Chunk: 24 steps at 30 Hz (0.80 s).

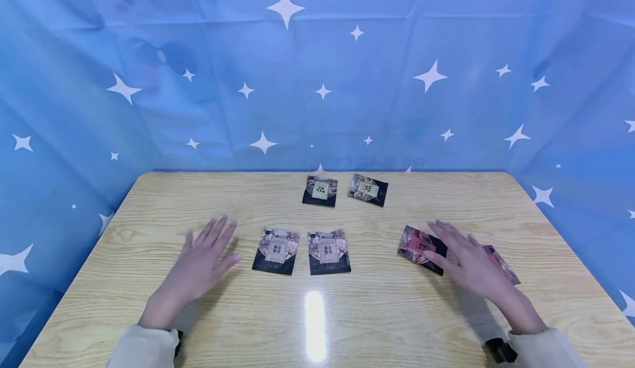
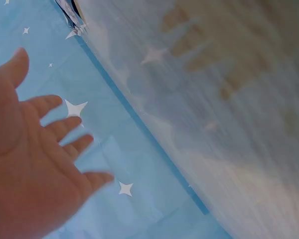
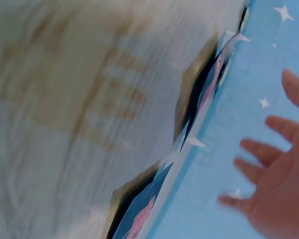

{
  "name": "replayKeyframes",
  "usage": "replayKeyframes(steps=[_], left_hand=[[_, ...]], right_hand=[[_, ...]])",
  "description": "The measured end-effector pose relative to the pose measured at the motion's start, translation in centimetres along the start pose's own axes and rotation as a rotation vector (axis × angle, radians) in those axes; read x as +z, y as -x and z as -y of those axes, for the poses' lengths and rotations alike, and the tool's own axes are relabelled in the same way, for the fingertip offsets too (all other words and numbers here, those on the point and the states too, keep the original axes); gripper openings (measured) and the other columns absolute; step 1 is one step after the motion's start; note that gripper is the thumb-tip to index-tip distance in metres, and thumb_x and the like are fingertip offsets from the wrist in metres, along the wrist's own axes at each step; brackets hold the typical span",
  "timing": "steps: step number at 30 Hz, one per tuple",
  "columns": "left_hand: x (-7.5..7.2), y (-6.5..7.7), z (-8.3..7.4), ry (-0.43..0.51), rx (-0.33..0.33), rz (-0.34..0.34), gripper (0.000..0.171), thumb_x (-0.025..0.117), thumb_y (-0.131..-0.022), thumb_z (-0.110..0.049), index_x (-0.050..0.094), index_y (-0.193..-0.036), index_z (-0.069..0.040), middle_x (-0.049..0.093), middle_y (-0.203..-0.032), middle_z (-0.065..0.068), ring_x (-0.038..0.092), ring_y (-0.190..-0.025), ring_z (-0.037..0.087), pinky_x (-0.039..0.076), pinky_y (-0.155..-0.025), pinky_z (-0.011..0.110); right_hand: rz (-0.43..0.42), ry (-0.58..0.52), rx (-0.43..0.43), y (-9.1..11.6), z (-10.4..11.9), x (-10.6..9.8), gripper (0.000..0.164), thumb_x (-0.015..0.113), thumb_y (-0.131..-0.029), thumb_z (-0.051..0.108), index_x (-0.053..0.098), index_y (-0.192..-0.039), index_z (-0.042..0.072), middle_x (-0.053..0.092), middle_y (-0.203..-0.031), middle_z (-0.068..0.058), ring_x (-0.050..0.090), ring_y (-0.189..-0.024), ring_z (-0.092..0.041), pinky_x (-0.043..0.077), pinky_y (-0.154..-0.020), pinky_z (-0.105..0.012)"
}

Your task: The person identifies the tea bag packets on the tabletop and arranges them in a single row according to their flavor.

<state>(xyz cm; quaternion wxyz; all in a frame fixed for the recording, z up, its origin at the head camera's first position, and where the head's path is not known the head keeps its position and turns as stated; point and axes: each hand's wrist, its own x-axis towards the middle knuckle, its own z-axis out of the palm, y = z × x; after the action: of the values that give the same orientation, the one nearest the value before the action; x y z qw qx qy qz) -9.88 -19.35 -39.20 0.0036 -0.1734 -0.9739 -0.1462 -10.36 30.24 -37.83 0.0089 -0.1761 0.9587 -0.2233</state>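
My left hand (image 1: 195, 266) hovers over the left part of the table, fingers spread and holding nothing; the left wrist view shows its palm (image 2: 35, 154). To its right lie two pink-labelled sachets, one (image 1: 276, 251) beside the other (image 1: 329, 252). With fingers extended, my right hand (image 1: 471, 263) is above two red sachets. The nearer red sachet (image 1: 421, 248) is partly covered by its thumb and fingers, and the other red sachet (image 1: 502, 264) shows past the hand's outer side. In the right wrist view, the right palm (image 3: 284, 194) holds nothing.
At the table's back edge lie two dark sachets with pale green labels, one (image 1: 319, 190) left of the other (image 1: 368, 189). The wood-grain table (image 1: 238, 324) has a bright light reflection near the front. A blue star-patterned cloth (image 1: 317, 59) hangs behind and at both sides.
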Motion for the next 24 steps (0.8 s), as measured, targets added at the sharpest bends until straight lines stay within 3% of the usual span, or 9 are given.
replayKeyframes(steps=[3, 5, 7, 11, 15, 18, 20, 22, 24], left_hand=[[0.1, -0.4, -0.3, 0.043, 0.073, -0.001, 0.065, 0.043, -0.095, -0.043, 0.025, -0.144, -0.004, 0.019, -0.149, 0.017, 0.02, -0.134, 0.036, 0.013, -0.104, 0.059], [0.1, -0.7, -0.6, 0.066, 0.11, 0.002, 0.065, 0.046, -0.095, -0.04, 0.026, -0.144, -0.002, 0.023, -0.147, 0.018, 0.025, -0.132, 0.036, 0.016, -0.104, 0.056], [0.3, -0.9, -1.0, 0.075, 0.132, 0.002, 0.064, 0.048, -0.095, -0.037, 0.027, -0.143, -0.002, 0.026, -0.146, 0.017, 0.029, -0.13, 0.036, 0.019, -0.103, 0.056], [0.6, -1.5, -2.1, 0.066, 0.149, -0.003, 0.061, 0.051, -0.094, -0.035, 0.031, -0.142, -0.004, 0.033, -0.144, 0.015, 0.035, -0.127, 0.035, 0.023, -0.099, 0.058], [0.9, -2.0, -3.4, 0.045, 0.16, 0.0, 0.06, 0.054, -0.092, -0.035, 0.036, -0.14, -0.004, 0.038, -0.141, 0.014, 0.039, -0.125, 0.033, 0.024, -0.096, 0.059], [1.2, -2.2, -4.3, 0.043, 0.163, 0.044, 0.061, 0.054, -0.091, -0.037, 0.036, -0.14, -0.005, 0.039, -0.14, 0.012, 0.038, -0.125, 0.032, 0.023, -0.097, 0.06], [1.4, -2.3, -4.9, 0.045, 0.162, 0.084, 0.062, 0.053, -0.091, -0.038, 0.035, -0.141, -0.006, 0.039, -0.141, 0.012, 0.037, -0.126, 0.032, 0.022, -0.097, 0.061], [1.7, -2.3, -5.5, 0.052, 0.169, 0.112, 0.061, 0.052, -0.092, -0.039, 0.036, -0.14, -0.006, 0.038, -0.141, 0.011, 0.036, -0.128, 0.032, 0.022, -0.096, 0.061], [1.8, -2.2, -5.9, 0.055, 0.173, 0.129, 0.061, 0.052, -0.091, -0.04, 0.037, -0.14, -0.006, 0.037, -0.142, 0.01, 0.034, -0.128, 0.033, 0.024, -0.095, 0.062]], right_hand=[[0.033, -0.08, -0.035, -0.1, 0.3, 0.1, 0.06, 0.054, -0.094, 0.024, 0.027, -0.144, 0.006, 0.034, -0.138, -0.028, 0.06, -0.083, -0.031, 0.043, -0.084, -0.049], [0.059, -0.112, -0.031, -0.2, 0.5, 0.1, 0.056, 0.052, -0.094, 0.022, 0.03, -0.142, 0.004, 0.046, -0.127, -0.029, 0.048, -0.046, -0.012, 0.048, -0.058, -0.033], [0.086, -0.129, -0.017, -0.2, 0.6, 0.2, 0.052, 0.051, -0.095, 0.021, 0.033, -0.141, 0.002, 0.058, -0.101, -0.024, 0.02, -0.034, -0.003, 0.035, -0.039, -0.024], [0.134, -0.148, 0.003, -0.3, 0.7, 0.2, 0.047, 0.05, -0.095, 0.018, 0.039, -0.137, -0.001, 0.045, -0.059, -0.001, 0.017, -0.034, 0.0, 0.031, -0.038, -0.022], [0.179, -0.148, 0.012, -0.5, 0.6, 0.2, 0.045, 0.05, -0.095, 0.017, 0.042, -0.133, -0.005, 0.036, -0.052, 0.006, 0.018, -0.034, 0.0, 0.033, -0.041, -0.023], [0.182, -0.134, -0.003, -0.5, 0.5, 0.3, 0.044, 0.051, -0.095, 0.018, 0.044, -0.132, -0.006, 0.06, -0.078, -0.014, 0.023, -0.036, -0.002, 0.038, -0.05, -0.024], [0.175, -0.125, -0.019, -0.5, 0.3, 0.4, 0.044, 0.052, -0.095, 0.019, 0.045, -0.131, -0.006, 0.059, -0.108, -0.026, 0.049, -0.047, -0.009, 0.047, -0.062, -0.031], [0.169, -0.118, -0.037, -0.5, 0.3, 0.5, 0.044, 0.052, -0.095, 0.021, 0.046, -0.13, -0.006, 0.049, -0.127, -0.027, 0.063, -0.077, -0.023, 0.049, -0.075, -0.041], [0.171, -0.118, -0.044, -0.5, 0.2, 0.5, 0.045, 0.052, -0.094, 0.021, 0.047, -0.129, -0.006, 0.049, -0.127, -0.025, 0.054, -0.108, -0.036, 0.045, -0.083, -0.049]])
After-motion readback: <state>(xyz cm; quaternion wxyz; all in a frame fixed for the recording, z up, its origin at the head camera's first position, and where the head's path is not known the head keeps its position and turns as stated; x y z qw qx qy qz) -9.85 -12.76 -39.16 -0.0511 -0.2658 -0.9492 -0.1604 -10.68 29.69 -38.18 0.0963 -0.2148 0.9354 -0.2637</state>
